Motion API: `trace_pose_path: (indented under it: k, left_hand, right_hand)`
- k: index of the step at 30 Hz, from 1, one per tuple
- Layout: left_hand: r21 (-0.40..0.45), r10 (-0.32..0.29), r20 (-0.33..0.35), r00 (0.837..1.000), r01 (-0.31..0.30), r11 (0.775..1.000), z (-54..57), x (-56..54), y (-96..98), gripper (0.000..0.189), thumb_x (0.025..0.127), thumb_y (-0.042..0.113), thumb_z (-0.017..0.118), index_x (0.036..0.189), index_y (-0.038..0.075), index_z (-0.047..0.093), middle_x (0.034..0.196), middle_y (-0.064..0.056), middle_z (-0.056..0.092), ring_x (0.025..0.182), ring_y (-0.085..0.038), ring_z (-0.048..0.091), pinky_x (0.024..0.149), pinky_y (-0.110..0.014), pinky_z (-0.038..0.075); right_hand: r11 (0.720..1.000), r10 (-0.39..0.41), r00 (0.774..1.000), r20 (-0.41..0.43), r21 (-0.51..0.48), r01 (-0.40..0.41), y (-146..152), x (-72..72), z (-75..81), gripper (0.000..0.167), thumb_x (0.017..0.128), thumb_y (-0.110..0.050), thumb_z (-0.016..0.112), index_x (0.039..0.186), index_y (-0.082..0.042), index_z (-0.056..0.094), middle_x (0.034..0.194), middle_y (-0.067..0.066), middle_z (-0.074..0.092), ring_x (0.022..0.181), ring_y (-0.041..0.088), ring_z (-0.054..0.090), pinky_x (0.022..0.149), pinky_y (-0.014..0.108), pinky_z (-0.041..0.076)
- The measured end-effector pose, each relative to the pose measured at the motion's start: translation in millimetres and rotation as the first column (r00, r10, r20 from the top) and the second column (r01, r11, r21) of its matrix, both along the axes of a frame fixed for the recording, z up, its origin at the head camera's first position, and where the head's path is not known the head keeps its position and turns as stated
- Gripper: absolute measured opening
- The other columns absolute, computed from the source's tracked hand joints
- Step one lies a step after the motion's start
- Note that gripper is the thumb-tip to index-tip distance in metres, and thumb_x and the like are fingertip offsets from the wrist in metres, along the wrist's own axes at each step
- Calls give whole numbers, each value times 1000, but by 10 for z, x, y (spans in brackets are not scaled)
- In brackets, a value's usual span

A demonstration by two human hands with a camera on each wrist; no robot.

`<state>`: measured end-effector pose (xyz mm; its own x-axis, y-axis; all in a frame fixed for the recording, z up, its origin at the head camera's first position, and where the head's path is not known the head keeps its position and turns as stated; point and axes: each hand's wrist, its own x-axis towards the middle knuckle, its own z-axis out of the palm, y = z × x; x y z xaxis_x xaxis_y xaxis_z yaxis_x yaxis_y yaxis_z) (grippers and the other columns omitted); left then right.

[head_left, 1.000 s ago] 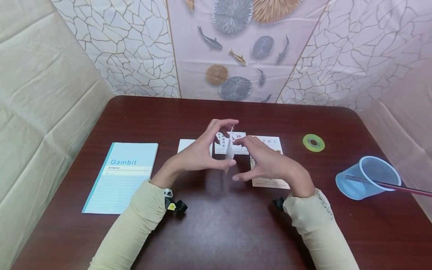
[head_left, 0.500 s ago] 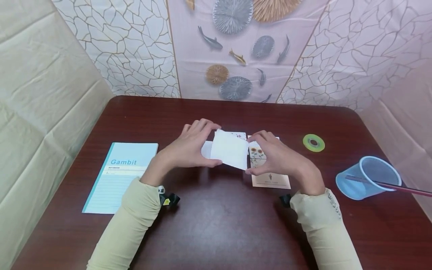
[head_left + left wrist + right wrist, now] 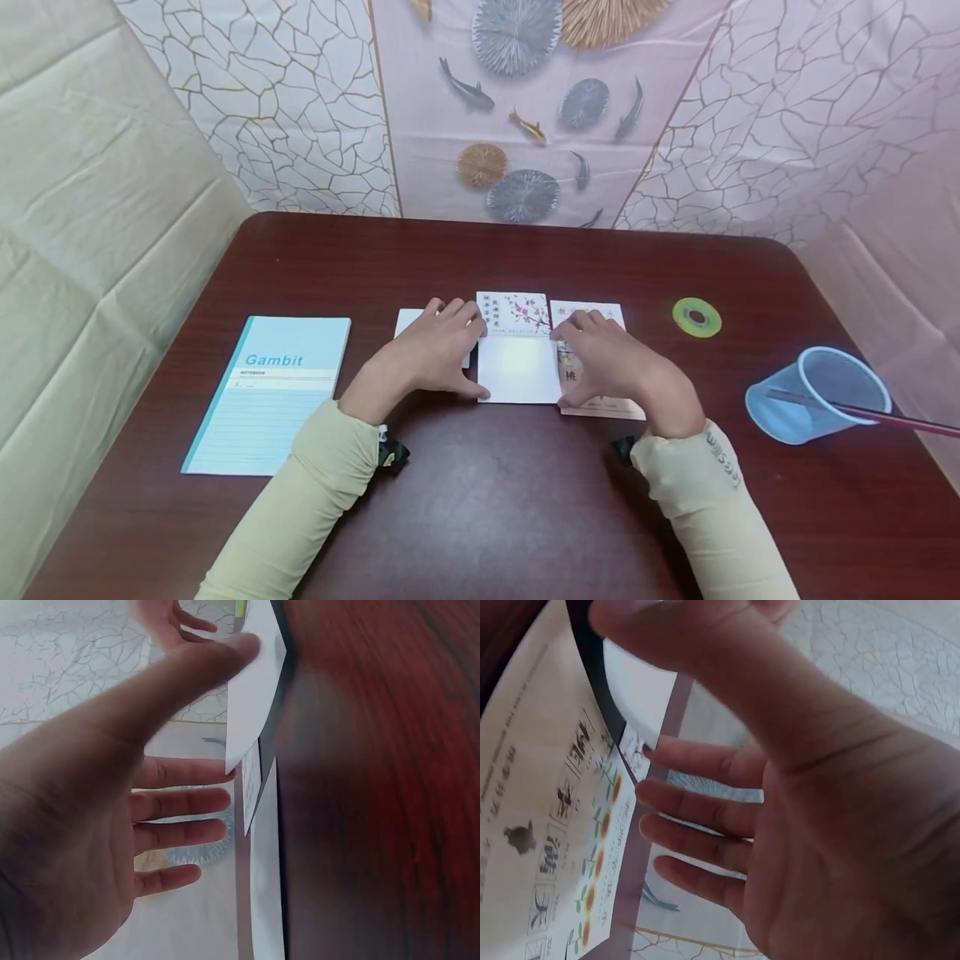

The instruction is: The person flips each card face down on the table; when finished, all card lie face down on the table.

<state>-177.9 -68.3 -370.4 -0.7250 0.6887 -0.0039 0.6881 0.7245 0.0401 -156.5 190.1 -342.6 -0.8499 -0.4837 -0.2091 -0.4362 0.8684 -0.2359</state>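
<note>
A blank white square card lies between my two hands, low over the front part of a card printed with pink blossoms. With thumb and index finger, my left hand holds the card's left edge. Its other three fingers extend loosely in the left wrist view. At the opposite edge, my right hand pinches the card the same way, overlapping a card with sunflowers and printed characters. The white card bows slightly between the fingers in the left wrist view.
Behind my left hand lies another white card. A Gambit notebook is at the left. To the right are a green ring-shaped roll and a blue plastic cup on its side, with a dark red stick in it.
The white card was edge-on in the left hand, with the right hand beside it. Both hands then held it tilted, and it has come down flatter and nearer the table.
</note>
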Motion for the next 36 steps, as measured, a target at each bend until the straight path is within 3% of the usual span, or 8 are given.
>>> trace_pose_path:
  k: [6,15,18,21,27,30,36]
  left_hand:
    - [-15,-9,-1,1000,9,1000,-40,10,3,73,66,69,75,111,13,63,118,-5,50,108,-22,45,93,-42,32]
    - [-34,-18,1,1000,18,999,10,41,7,61,68,65,77,101,15,68,117,-4,51,107,-22,45,94,-43,31]
    - [-32,-16,21,1000,16,999,31,49,-2,63,70,66,74,105,14,68,118,-4,51,109,-22,45,96,-44,30]
    - [3,-1,51,999,1,1000,59,34,-27,72,76,69,68,119,12,66,120,-5,50,111,-22,44,97,-45,30]
    - [110,84,72,994,-91,990,117,-178,-86,67,87,56,66,134,8,58,126,-6,50,116,-23,42,96,-46,32]
    - [119,146,146,979,-163,979,105,-328,-45,65,89,51,67,138,10,55,134,-8,46,123,-25,40,104,-50,29]
    - [118,230,332,915,-282,952,126,-590,22,77,83,51,73,145,12,49,147,-9,38,133,-29,32,110,-53,20]
  right_hand:
    - [993,-5,1000,-21,117,8,-96,38,-12,88,61,-38,92,131,0,54,130,19,47,123,36,37,108,54,26]
    - [983,-2,999,-43,181,10,-162,67,-22,85,61,-40,92,127,0,57,130,18,46,121,35,37,108,53,27]
    - [988,11,999,-34,155,-5,-136,59,0,85,63,-41,90,129,0,56,132,19,45,123,36,36,107,54,27]
    - [996,4,1000,-24,89,-2,-55,22,50,85,69,-44,87,133,0,53,134,19,44,125,37,35,108,56,24]
    - [999,-29,996,-79,-17,28,100,-283,144,71,81,-37,79,137,-4,51,135,18,45,126,38,35,108,60,21]
    - [998,-47,997,-65,-36,45,115,-468,113,67,83,-33,78,139,-6,51,138,20,45,132,43,31,109,62,18]
    - [995,-99,995,-3,-31,99,41,-704,-30,78,80,-38,80,146,-14,45,146,22,39,138,48,23,109,64,13]
